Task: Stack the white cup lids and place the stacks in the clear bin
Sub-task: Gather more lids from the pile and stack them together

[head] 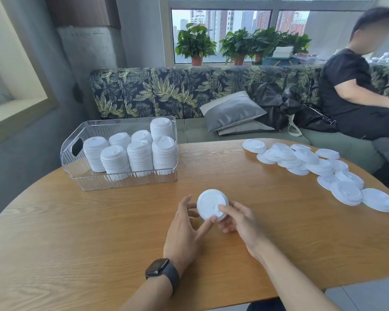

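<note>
A white cup lid (209,204), or a short stack of them, is held just above the wooden table (76,232) near its middle. My left hand (186,227) touches its left and lower edge with its fingertips. My right hand (238,221) pinches its right edge, thumb on top. The clear bin (121,180) stands at the table's back left and holds several tall stacks of white lids (139,153). Loose white lids (312,164) lie spread over the table's right side.
A black watch (160,269) is on my left wrist. Behind the table runs a leaf-patterned sofa (166,90) with grey cushions (234,111) and a black bag (276,102). A person in black (355,90) sits at the right end.
</note>
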Demonstrator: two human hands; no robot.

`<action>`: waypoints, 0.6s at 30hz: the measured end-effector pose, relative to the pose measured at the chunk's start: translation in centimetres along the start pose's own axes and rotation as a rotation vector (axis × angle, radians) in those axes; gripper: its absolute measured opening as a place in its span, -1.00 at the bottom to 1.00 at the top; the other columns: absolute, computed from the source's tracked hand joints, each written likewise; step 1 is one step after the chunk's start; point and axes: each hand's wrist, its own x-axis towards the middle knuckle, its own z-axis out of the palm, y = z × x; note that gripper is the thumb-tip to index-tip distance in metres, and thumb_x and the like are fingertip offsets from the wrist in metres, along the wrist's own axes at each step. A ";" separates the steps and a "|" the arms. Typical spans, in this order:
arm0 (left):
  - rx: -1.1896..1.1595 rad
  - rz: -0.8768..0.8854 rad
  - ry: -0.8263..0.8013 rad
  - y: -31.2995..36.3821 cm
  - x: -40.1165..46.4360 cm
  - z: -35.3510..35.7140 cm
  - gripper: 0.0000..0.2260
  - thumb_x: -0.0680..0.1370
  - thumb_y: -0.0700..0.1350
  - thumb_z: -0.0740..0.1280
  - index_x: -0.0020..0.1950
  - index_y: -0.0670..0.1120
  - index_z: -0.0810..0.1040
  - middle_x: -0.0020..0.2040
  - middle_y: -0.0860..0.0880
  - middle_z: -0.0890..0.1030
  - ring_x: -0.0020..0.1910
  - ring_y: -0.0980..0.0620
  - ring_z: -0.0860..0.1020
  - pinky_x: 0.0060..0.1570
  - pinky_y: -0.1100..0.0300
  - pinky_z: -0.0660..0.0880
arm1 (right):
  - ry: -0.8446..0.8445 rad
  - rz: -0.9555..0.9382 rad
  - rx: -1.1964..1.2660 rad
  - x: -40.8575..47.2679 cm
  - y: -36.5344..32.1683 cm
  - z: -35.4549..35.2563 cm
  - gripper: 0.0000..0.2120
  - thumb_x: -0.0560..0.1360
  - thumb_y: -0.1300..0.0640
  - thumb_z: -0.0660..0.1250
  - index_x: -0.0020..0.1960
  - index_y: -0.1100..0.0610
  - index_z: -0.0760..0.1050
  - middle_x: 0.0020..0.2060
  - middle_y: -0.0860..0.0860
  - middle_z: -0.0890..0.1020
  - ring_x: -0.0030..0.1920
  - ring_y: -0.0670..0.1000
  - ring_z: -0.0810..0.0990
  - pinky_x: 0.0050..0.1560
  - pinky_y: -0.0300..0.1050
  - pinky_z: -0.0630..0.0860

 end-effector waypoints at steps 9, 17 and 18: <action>-0.335 -0.208 -0.086 0.3 0.7 -1.6 -0.70 0.57 0.18 0.43 0.02 -0.05 0.70 -0.20 -0.02 0.75 -0.34 -0.05 0.68 -0.27 0.20 0.53 | -0.015 0.010 0.039 0.3 0.2 -0.4 -0.85 0.59 0.12 0.40 0.06 0.17 0.69 -0.26 0.10 0.62 -0.37 0.01 0.54 -0.33 -0.16 0.49; -0.418 -0.255 -0.020 0.0 1.1 -1.8 -0.71 0.58 0.09 0.45 0.03 -0.14 0.64 -0.19 -0.10 0.71 -0.39 0.07 0.60 -0.33 0.23 0.52 | -0.090 -0.013 -0.045 0.2 0.2 -0.5 -0.71 0.50 0.08 0.54 0.20 0.04 0.66 -0.03 0.00 0.77 -0.28 -0.02 0.57 -0.22 -0.17 0.51; -0.417 -0.255 -0.011 0.0 1.2 -1.7 -0.72 0.60 0.08 0.43 0.04 -0.14 0.63 -0.19 -0.12 0.69 -0.40 0.09 0.59 -0.34 0.25 0.52 | -0.098 -0.013 -0.066 0.1 0.2 -0.5 -0.69 0.48 0.10 0.55 0.21 0.03 0.64 -0.01 0.01 0.77 -0.27 -0.02 0.58 -0.21 -0.16 0.51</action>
